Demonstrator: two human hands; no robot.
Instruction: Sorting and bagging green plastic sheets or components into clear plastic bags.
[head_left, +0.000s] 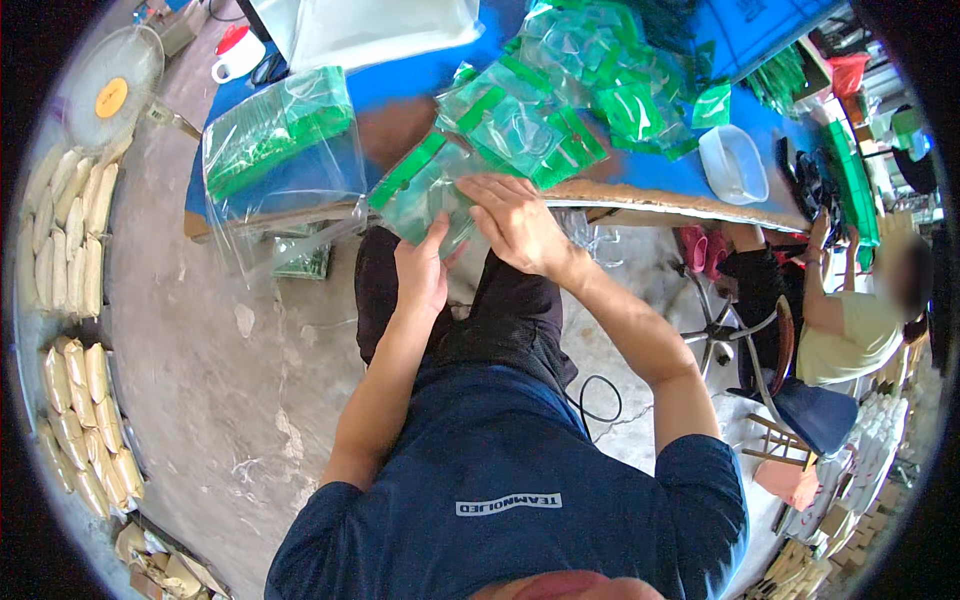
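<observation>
A clear plastic bag with a green header strip [412, 172] is held over the near edge of the table. My left hand [425, 275] grips its lower edge, thumb on top and the other fingers mostly behind it. My right hand [520, 225] lies across the bag's right side, fingers stretched out and close together. Just beyond is a loose heap of similar green-and-clear bags [520, 120]. To the left, a large clear plastic sack [280, 135] holds a stack of green-topped bags and hangs partly over the table edge.
The blue table [385, 85] carries a white tray [380, 30] and a clear plastic tub [733, 165]. At left stand a fan [112, 90], a white jug with red lid [237, 55] and stacked tan packages [75, 230]. On the right, a person [850, 335] sits near a swivel chair [785, 350].
</observation>
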